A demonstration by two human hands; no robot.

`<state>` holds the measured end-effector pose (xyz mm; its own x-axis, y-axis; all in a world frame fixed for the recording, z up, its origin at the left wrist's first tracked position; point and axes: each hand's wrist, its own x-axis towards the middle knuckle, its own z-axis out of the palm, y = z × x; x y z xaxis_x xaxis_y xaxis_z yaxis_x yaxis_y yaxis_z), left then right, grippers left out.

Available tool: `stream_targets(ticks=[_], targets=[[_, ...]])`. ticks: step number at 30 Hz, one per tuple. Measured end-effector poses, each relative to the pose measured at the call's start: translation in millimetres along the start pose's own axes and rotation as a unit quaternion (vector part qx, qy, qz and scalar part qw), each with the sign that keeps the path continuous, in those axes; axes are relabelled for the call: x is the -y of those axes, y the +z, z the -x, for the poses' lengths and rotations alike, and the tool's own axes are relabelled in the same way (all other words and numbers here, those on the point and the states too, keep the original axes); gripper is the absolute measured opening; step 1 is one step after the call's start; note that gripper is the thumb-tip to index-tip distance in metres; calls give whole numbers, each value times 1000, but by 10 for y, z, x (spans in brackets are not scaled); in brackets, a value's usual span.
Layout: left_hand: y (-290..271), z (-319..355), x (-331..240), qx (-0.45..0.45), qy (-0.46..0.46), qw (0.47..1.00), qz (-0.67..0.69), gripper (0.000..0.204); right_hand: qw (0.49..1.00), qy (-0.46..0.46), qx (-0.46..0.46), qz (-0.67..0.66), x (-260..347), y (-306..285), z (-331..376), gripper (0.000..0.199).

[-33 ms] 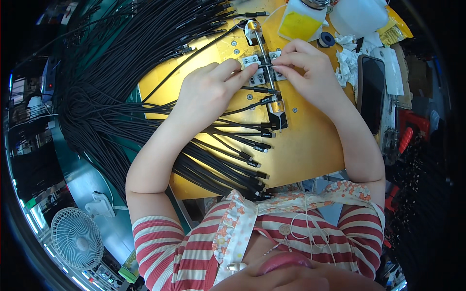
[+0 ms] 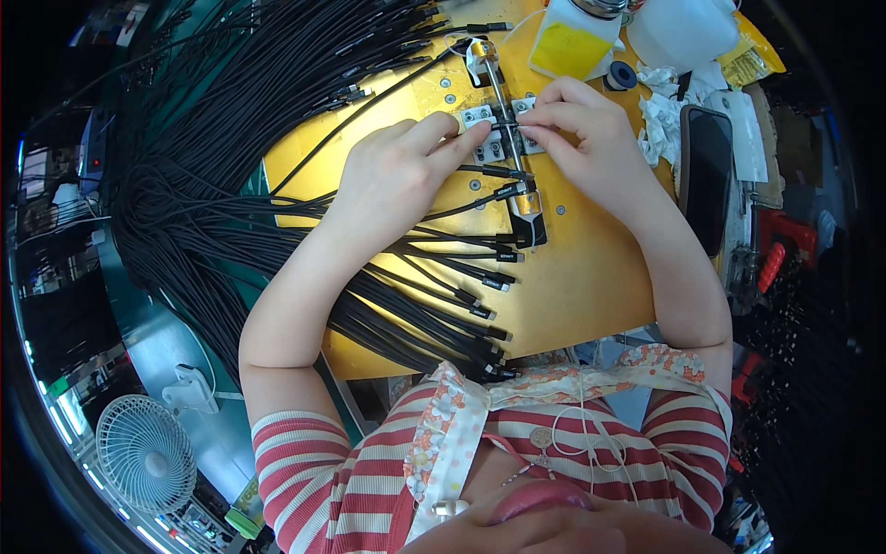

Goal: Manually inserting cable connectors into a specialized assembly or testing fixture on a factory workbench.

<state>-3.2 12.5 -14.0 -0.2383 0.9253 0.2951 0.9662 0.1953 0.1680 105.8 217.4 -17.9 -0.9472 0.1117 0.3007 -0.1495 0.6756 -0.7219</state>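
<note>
Both hands meet at a small metal fixture [image 2: 478, 115] with pale screwed-down blocks and a shiny rod [image 2: 498, 88] running through it. My left hand [image 2: 392, 171] is closed, thumb and forefinger pinching a black cable at the left block; much of the cable is hidden by the hand. From the other side, my right hand [image 2: 586, 134] pinches the same cable's end, a short dark piece spanning the rod between the fingertips. Just nearer lie several black cables with plugs [image 2: 496, 280], fanned out under my left forearm. A gold-coloured plate [image 2: 591, 286] carries the fixture.
A thick bundle of black cables [image 2: 175, 185] covers the left side over a green mat. At the right rest a phone [image 2: 706, 175], crumpled tissue [image 2: 657, 120], a small spool [image 2: 621, 76] and a yellow-labelled bottle [image 2: 572, 42]. A white fan [image 2: 146, 452] stands lower left.
</note>
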Motion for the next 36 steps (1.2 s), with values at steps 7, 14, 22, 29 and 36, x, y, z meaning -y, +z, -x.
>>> stream_targets(ticks=[7,14,22,29,36], targets=[[41,6,24,-23,19,1000,4,39,990,-101,14,95,11,-25,-9,8],[-21,-5,5,13,-10,999,32,53,962,-140,75,220,92,-138,45,12],[-54,-1,4,23,-30,997,70,50,965,90,192,-151,229,-225,85,12],[-47,9,5,18,-35,996,77,47,977,90,71,-179,159,-140,80,11],[-454,21,-18,74,-74,971,214,37,968,23,29,-248,184,-144,70,9]])
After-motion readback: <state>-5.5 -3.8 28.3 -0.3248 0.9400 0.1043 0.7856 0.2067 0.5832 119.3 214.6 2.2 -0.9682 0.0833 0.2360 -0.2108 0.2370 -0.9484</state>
